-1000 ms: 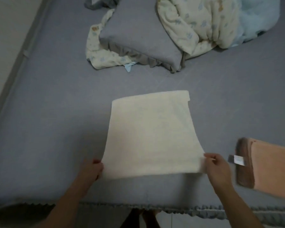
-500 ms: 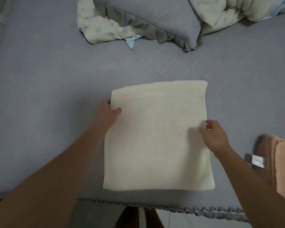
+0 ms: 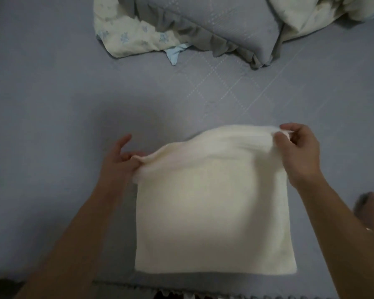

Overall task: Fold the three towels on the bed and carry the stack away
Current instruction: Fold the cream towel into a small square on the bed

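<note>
Seen from the person's own head, looking down at a grey-blue bed [image 3: 52, 104] whose ruffled near edge runs along the bottom of the view.

Nearest, a cream towel [image 3: 214, 212] lies on the bed just inside that edge, already folded into a squarish pad, with its near edge flat on the cover. Both bare forearms reach over it from below.

At the towel's far edge, the left hand [image 3: 121, 162] pinches the far left corner between thumb and fingers, the index finger pointing loosely away. The right hand [image 3: 298, 152] pinches the far right corner, fingers curled round a bunch of cloth. Between the two hands the far edge is lifted off the bed and sags in a soft ridge. This looks like the start of another fold, bringing the far edge toward the person, though that is a judgement.

At the right edge, behind the right forearm, a blurred pinkish-brown towel [image 3: 371, 210] shows only in part; whether it is folded cannot be told. A third towel is not in view. So one towel is partly folded, and stacking and carrying away remain.

Farthest, a grey ruffled pillow [image 3: 214, 24] and a pale floral quilt [image 3: 127, 33] lie rumpled at the top.
</note>
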{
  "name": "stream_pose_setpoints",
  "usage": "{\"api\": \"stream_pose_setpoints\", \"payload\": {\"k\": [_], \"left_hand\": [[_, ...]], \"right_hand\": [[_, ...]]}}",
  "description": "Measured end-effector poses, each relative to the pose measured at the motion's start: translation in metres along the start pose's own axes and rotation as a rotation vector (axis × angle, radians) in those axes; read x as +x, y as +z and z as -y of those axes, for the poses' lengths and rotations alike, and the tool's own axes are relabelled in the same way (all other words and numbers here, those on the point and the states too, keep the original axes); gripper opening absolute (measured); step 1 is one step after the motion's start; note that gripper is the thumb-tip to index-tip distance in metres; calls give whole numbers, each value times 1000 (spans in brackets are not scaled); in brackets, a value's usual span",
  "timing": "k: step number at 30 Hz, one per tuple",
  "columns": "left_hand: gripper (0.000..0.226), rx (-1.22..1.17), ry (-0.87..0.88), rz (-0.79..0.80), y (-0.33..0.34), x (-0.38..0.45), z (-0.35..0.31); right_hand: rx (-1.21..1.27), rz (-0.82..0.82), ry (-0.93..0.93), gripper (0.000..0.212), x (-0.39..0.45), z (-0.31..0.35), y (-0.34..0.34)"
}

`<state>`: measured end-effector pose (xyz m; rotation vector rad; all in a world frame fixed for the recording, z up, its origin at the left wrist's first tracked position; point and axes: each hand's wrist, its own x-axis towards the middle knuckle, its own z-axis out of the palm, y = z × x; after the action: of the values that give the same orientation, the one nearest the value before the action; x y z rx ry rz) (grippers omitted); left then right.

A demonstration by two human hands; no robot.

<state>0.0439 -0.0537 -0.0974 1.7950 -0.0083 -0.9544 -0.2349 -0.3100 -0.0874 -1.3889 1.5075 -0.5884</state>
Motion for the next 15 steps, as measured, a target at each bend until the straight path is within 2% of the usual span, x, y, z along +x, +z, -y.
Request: {"api": "stream_pose_setpoints", "payload": {"k": [2, 5, 8, 10, 12, 15], "left_hand": [[60, 157, -238, -3, -13, -18, 22], [51, 347, -381, 165, -18, -38, 36], [64, 249, -263, 106, -13, -35, 28], [62, 282, -158, 41, -6, -27, 23], [48, 408, -74, 61, 2, -22, 15], [19, 592, -32, 268, 5, -25, 2]], "right_hand": [[-76, 123, 17, 26, -20, -11, -18], [-276, 247, 147, 35, -40, -33, -36], [-307, 296, 257, 41, -50, -48, -40], [-315, 285, 263, 40, -48, -50, -35], [-395, 263, 223, 29, -43, -47, -30], [-381, 270, 208, 10, -44, -40, -27]]}}
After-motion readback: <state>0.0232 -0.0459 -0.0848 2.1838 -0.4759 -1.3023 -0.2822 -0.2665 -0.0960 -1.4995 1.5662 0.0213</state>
